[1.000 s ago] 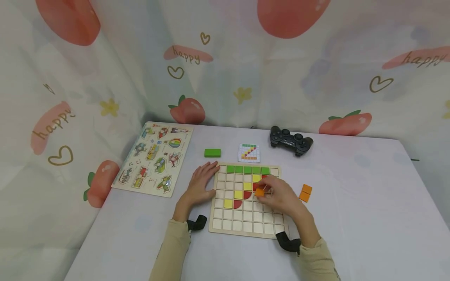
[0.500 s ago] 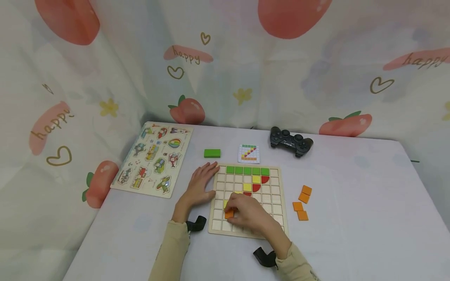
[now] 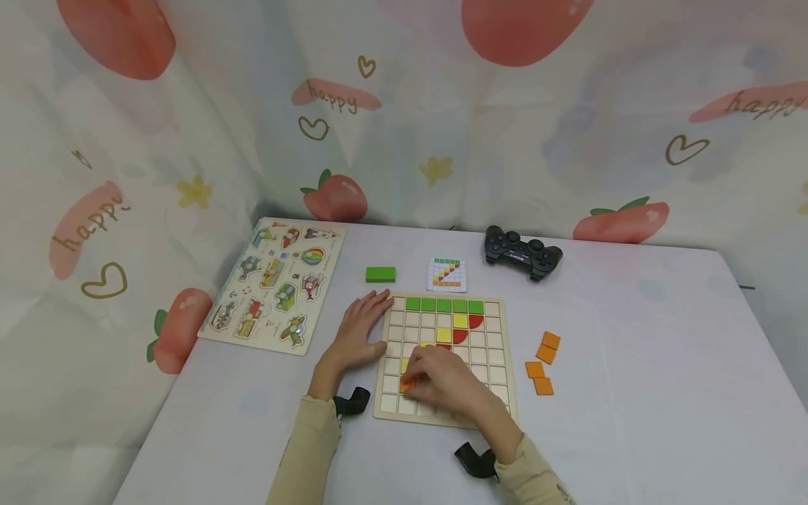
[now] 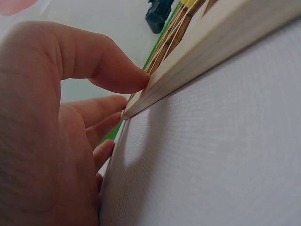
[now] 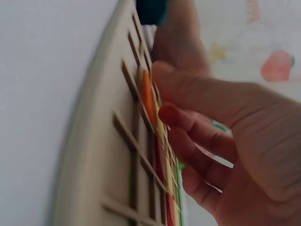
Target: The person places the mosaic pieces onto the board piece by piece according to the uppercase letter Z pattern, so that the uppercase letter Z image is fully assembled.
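A square wooden grid board lies on the table, with green, yellow and red tiles set in its upper cells. My left hand rests at the board's left edge, fingers spread; in the left wrist view its thumb touches the rim. Over the lower left cells, my right hand has thumb and fingertips at a square orange tile, pinching it. The right wrist view shows that orange tile tilted in a cell, close beside the thumb. The hand hides several cells.
Several orange tiles lie right of the board. Behind it are a green block, a pattern card and a black game controller. A picture puzzle board lies at the left; a printed curtain hangs behind.
My right hand has moved from the board's right half to its lower left with the orange tile, lately shifting slightly left. Two more orange tiles now show at the right. My left hand has stayed put.
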Motion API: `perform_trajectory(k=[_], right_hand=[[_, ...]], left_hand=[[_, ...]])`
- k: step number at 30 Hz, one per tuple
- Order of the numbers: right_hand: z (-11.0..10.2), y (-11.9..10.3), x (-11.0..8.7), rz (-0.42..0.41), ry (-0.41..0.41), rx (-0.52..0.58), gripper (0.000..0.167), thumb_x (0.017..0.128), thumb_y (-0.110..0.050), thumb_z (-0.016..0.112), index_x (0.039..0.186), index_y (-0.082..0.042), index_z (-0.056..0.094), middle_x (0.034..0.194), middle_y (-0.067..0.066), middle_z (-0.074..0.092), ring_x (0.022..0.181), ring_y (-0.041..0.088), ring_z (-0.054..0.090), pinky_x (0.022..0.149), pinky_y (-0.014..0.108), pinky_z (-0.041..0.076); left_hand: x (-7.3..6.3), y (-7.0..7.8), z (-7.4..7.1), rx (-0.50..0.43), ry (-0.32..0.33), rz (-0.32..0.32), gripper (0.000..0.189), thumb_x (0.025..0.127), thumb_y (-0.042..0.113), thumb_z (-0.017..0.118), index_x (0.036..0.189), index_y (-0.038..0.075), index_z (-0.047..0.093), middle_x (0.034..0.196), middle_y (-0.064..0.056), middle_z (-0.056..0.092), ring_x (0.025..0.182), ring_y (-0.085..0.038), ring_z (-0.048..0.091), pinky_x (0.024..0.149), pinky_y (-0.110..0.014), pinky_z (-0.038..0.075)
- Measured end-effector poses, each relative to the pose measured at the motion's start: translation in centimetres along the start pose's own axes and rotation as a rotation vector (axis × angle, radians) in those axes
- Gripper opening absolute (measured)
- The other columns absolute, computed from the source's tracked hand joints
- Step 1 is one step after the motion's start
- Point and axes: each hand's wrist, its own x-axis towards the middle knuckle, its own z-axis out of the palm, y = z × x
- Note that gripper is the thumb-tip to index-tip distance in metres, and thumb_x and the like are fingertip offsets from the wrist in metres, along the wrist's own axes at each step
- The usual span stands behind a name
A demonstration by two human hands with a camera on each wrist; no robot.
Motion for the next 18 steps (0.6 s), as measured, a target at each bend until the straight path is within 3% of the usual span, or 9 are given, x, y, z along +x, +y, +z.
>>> perform_trajectory(k=[4,10,14,18], right_hand=[[-2.3,1.8,-1.0,0.127,0.091,0.069,0.011,0.082,-0.014,0.078,0.093,-0.012,0.076,0.087,-0.006,0.064,0.079,0.013,0.059,0.071,0.029,0.051],[-7.0,6.8,-5.0,0.446,0.249,-0.017,0.027,0.083,-0.013,0.076,0.108,-0.002,0.071,0.099,0.01,0.066,0.092,0.028,0.061,0.081,0.047,0.051],[-9.6,9.3,-8.1,0.711,0.244,-0.059,0.041,0.083,-0.021,0.075,0.117,0.001,0.065,0.105,0.018,0.063,0.096,0.035,0.058,0.077,0.048,0.049],[-10.8,10.9,-10.3,0.819,0.205,-0.02,0.044,0.083,-0.024,0.075,0.117,0.002,0.064,0.102,0.021,0.065,0.093,0.035,0.059,0.071,0.042,0.048]], left_hand=[[0.0,-0.1,0.1,-0.001,0.002,-0.003,0.083,0.07,0.025,0.06,0.15,0.009,0.042,0.159,-0.007,0.032,0.149,-0.029,0.019,0.119,-0.054,0.011],[0.0,0.0,0.2,0.005,0.003,-0.009,0.084,0.069,0.025,0.06,0.15,0.009,0.042,0.159,-0.006,0.032,0.149,-0.029,0.018,0.119,-0.052,0.011],[0.0,0.0,0.1,0.001,-0.002,-0.011,0.084,0.07,0.025,0.06,0.15,0.01,0.042,0.159,-0.006,0.031,0.149,-0.028,0.018,0.12,-0.051,0.01],[0.0,0.0,0.1,0.005,-0.008,-0.018,0.084,0.07,0.025,0.06,0.15,0.01,0.041,0.16,-0.005,0.031,0.149,-0.027,0.017,0.12,-0.05,0.009]])
